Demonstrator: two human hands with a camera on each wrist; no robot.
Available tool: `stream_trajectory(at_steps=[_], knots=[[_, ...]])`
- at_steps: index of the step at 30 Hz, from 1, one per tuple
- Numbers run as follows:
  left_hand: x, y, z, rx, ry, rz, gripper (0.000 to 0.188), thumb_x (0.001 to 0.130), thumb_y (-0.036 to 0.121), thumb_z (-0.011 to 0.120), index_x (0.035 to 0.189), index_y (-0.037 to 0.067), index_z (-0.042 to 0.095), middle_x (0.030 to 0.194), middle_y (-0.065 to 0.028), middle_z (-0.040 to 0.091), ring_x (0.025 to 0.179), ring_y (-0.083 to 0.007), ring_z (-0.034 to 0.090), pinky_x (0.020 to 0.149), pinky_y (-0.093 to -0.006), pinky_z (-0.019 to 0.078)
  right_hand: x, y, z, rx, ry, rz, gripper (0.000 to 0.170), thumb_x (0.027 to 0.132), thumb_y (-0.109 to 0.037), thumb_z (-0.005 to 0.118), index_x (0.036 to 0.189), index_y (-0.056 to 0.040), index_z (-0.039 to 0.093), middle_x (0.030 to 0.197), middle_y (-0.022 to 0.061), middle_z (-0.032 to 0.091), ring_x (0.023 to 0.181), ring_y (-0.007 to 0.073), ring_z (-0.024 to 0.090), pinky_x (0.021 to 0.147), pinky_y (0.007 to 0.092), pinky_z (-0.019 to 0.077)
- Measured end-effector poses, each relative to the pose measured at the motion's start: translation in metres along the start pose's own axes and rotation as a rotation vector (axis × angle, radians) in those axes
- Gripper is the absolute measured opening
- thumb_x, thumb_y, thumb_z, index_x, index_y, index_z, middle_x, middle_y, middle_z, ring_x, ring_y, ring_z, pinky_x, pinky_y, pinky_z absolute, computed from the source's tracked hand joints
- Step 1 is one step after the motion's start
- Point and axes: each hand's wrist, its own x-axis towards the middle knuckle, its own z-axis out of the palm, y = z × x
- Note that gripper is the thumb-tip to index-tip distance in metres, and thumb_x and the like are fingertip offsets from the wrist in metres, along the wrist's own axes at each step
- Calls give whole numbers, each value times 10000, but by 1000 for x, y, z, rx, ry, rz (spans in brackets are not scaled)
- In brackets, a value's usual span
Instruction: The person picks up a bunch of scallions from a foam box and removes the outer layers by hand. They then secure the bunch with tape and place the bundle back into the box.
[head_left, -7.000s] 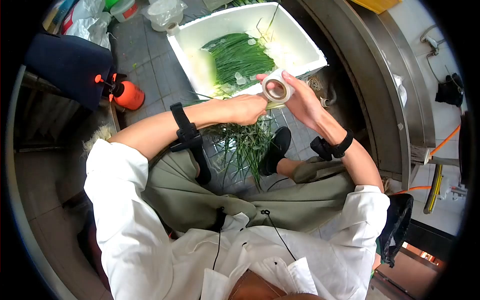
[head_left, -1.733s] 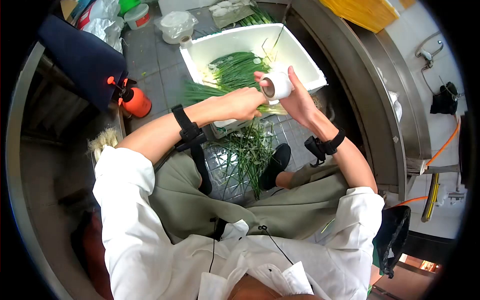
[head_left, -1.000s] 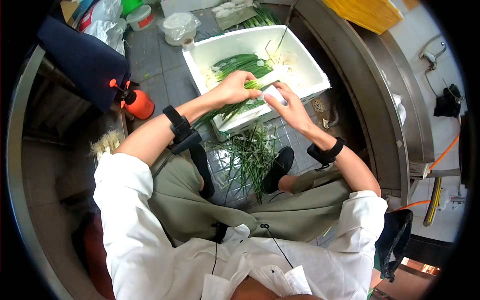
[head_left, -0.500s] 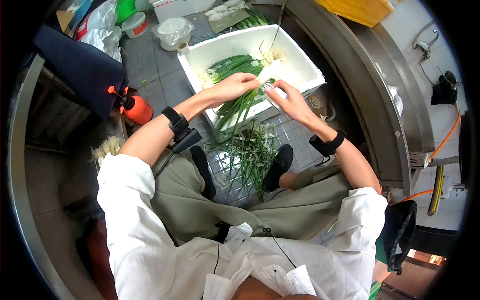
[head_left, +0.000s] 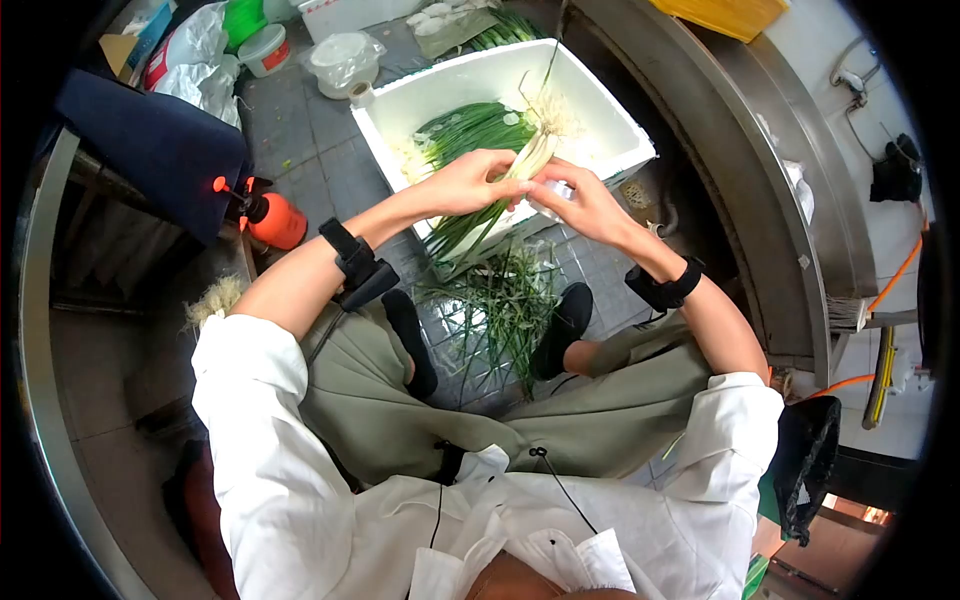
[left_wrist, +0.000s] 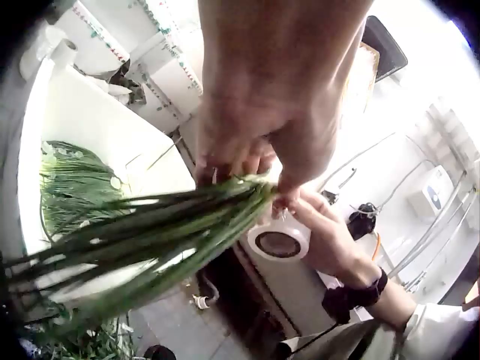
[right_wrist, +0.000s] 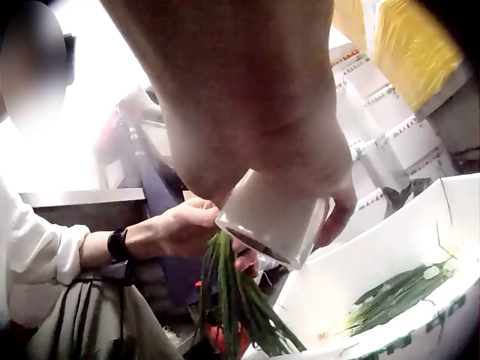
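Observation:
My left hand (head_left: 475,182) grips a bunch of scallions (head_left: 532,160) around its pale stalks. The rooty white ends point away over the foam box, and the green leaves hang down toward me. My right hand (head_left: 590,208) meets the left at the bunch, thumb and fingertips against the stalks. It also holds a roll of clear tape (right_wrist: 274,214), mostly covered by the fingers in the head view. The roll's white side and dark core hole show in the left wrist view, just beneath the stalks. More scallions (head_left: 470,135) lie inside the white foam box (head_left: 612,97).
Loose green leaves (head_left: 495,315) lie on the tiled floor between the feet. An orange spray bottle (head_left: 278,222) stands at left, and trimmed root ends (head_left: 213,300) sit nearby. A steel counter (head_left: 745,180) runs along the right. Tubs (head_left: 345,62) and bags stand behind.
The bunch has turned from lying sideways to roots pointing away and leaves toward me. The roll has gone from upright, its face showing, to low behind the right fingers.

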Motion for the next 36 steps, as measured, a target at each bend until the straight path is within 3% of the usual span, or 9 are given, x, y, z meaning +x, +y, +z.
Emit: stream_trajectory(at_steps=[4,15,21,23,25,27,29,32,36], knots=[[11,-13,11,-65,341,36,310,963,244,603,1110,-29,599,959,-99,695,825,-147,691,726,-297,531,1,-6,0,66,5,115,224,960,-244,611,969,-39,701,928,121,647,878,229,635,796,352,488],[21,2,26,-148,426,-74,264,1016,267,542,1075,16,595,807,-23,612,663,-99,580,627,-261,486,1,-32,-3,93,86,38,190,977,-191,585,944,-40,696,894,64,661,797,156,615,718,310,474],[27,-1,28,59,516,-183,376,936,351,638,1066,-2,655,814,-114,705,680,-187,678,621,-336,543,-11,-47,-9,44,21,146,236,980,-213,588,928,-12,700,873,65,654,826,153,596,763,316,473],[31,-2,33,216,593,-177,331,899,273,669,1081,-4,659,931,-185,707,849,-245,698,739,-401,545,-15,-53,-6,11,46,163,239,982,-178,573,852,3,660,810,62,628,782,147,586,727,295,460],[35,-17,23,43,944,-291,384,863,234,689,1101,-62,630,985,-241,695,975,-355,678,833,-440,524,-24,-115,-4,128,-136,141,271,965,-216,583,790,-13,628,789,48,611,781,153,588,702,297,464],[34,-43,-12,-28,1051,-340,404,861,225,687,1139,-60,617,1045,-251,682,1014,-375,663,886,-443,511,-23,-158,10,68,-293,-310,184,872,-139,639,740,-10,645,785,74,651,814,210,614,710,322,479],[30,-20,-9,129,935,-169,375,859,158,678,1157,-57,608,1125,-251,665,1049,-369,655,896,-443,509,-32,-169,19,101,-415,-158,150,859,-87,637,738,-1,660,807,81,671,816,220,622,727,329,486],[23,-3,-18,97,945,-41,408,829,185,730,1142,-48,615,1147,-216,667,1037,-322,660,878,-436,513,-35,-99,18,86,-535,137,133,907,-103,620,900,-3,706,855,87,667,824,191,617,743,327,481],[-50,68,-80,-131,968,54,375,832,196,752,1121,-8,631,1007,-118,687,922,-187,643,815,-343,497,-26,-34,26,145,-519,195,180,956,-138,588,997,-10,708,904,91,666,840,192,616,752,319,476]])
